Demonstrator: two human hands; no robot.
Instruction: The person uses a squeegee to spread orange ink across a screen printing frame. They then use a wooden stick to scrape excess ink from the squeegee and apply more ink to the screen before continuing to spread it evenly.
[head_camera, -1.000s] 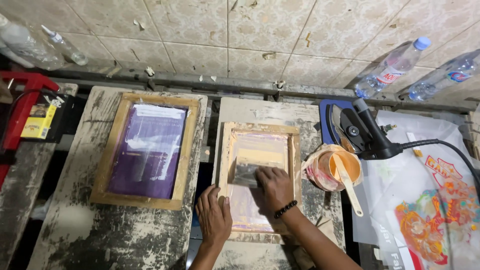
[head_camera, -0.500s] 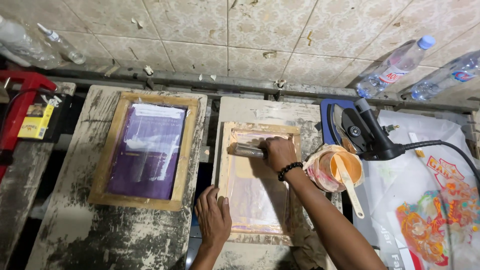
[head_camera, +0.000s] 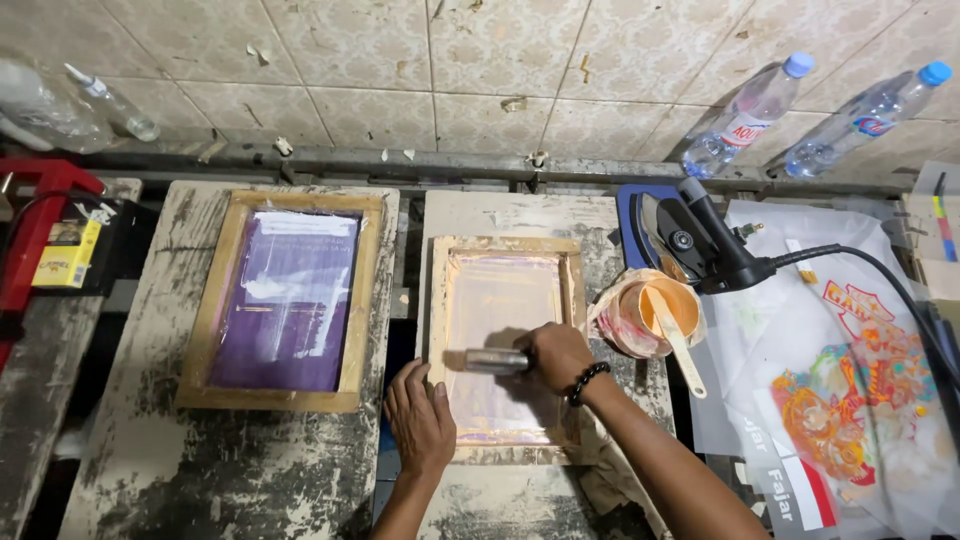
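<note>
Right hand gripping squeegee mid-screen. Left hand flat, fingers spread, pinning frame corner. Risk: frame shift smears print; ink cup near elbow, could tip.

Two framed screens lie side by side on the desk: the left screen and the right screen. On the right screen rests a squeegee, held by the right hand; the left hand presses that screen's near left corner. Just right of it stands a paint tub with a stick in it. Beyond the tub lies a heat tool; far right, two bottles lean against the wall.
</note>
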